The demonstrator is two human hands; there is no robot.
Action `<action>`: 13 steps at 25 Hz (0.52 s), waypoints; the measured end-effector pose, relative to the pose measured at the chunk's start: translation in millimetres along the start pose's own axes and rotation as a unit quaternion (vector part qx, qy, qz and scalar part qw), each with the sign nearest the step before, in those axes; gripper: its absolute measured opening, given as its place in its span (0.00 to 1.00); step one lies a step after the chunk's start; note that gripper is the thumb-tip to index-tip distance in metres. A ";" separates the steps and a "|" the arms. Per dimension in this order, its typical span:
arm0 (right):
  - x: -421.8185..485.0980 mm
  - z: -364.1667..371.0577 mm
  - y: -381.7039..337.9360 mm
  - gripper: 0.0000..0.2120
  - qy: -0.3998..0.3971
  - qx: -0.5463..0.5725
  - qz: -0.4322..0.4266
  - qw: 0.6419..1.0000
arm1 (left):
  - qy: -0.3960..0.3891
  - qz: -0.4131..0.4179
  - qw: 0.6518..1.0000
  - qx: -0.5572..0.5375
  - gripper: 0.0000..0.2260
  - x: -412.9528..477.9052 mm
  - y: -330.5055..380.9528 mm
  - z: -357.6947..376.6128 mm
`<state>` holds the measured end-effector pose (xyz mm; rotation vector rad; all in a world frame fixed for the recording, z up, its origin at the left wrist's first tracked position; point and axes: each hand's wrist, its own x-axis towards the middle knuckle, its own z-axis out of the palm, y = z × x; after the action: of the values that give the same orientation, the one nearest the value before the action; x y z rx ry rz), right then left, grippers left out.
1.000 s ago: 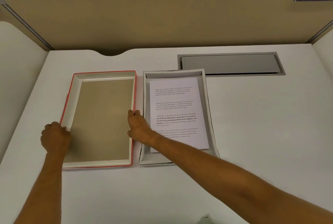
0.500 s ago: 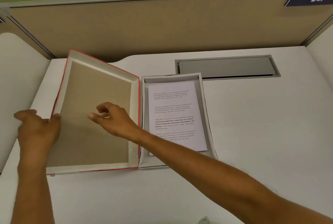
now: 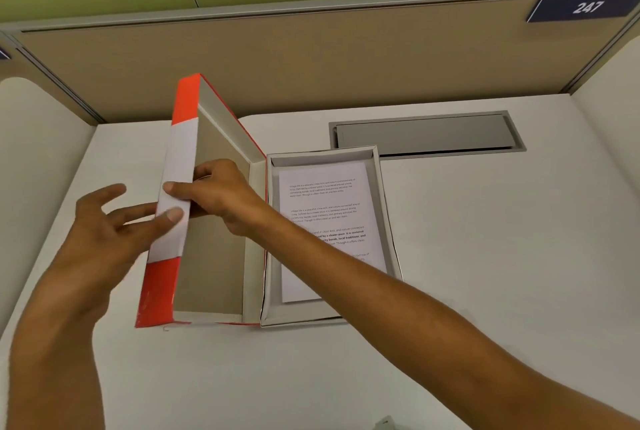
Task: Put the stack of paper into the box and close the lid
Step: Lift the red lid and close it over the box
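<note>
Desk (image 3: 485, 291): one white surface, bearing everything; a single grey cable hatch (image 3: 426, 133) was let into it at about 1 o'clock from the box.
Lid (image 3: 207, 221): one, red outside with a white band on its edge, standing roughly upright on its long side at 9 o'clock of the box, its hollow facing right. It was not on the box, so by my reading the closing was about half done.
Box (image 3: 388, 208): one shallow white tray, open, near the middle of the desk, touching the lid's lower edge.
Stack of paper (image 3: 325, 208): one stack, printed side up, lying flat inside the box; the right forearm hid its near left corner. The first half of the task looked finished.
Left hand (image 3: 104, 225): one, fingers spread, fingertips pressed against the lid's outer face at 9 o'clock; thumb on the white band.
Right hand (image 3: 221, 194): one, pinching the lid's raised upper edge, thumb on the band, fingers inside the hollow.
Left to do: tip the lid over toward 3 o'clock, seat it square over the box, and press it down.
</note>
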<state>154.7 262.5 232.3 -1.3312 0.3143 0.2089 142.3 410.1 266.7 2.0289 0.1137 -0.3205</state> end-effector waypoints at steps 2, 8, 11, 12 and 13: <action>-4.6 -9.3 -4.7 0.18 0.015 0.003 0.006 1.000 | -0.024 -0.021 0.998 -0.055 0.36 10.8 -3.7 2.3; -43.4 -48.2 -24.2 0.19 0.002 0.056 0.011 0.998 | -0.052 -0.108 0.993 -0.024 0.23 63.1 -83.2 32.3; -64.6 -76.0 -28.7 0.24 -0.013 0.063 0.003 0.998 | -0.110 -0.179 0.976 -0.056 0.29 80.6 -118.0 42.6; -70.7 -87.9 -28.2 0.25 -0.005 0.063 -0.008 0.998 | -0.113 -0.185 0.974 -0.065 0.27 74.2 -114.1 49.3; -76.7 -100.7 -27.7 0.27 0.012 0.055 -0.020 0.998 | -0.118 -0.178 0.974 -0.073 0.25 66.7 -109.2 56.3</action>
<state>81.1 160.4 263.3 -1.2309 0.3139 0.1397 172.6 407.0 130.3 1.8052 0.3449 -0.7547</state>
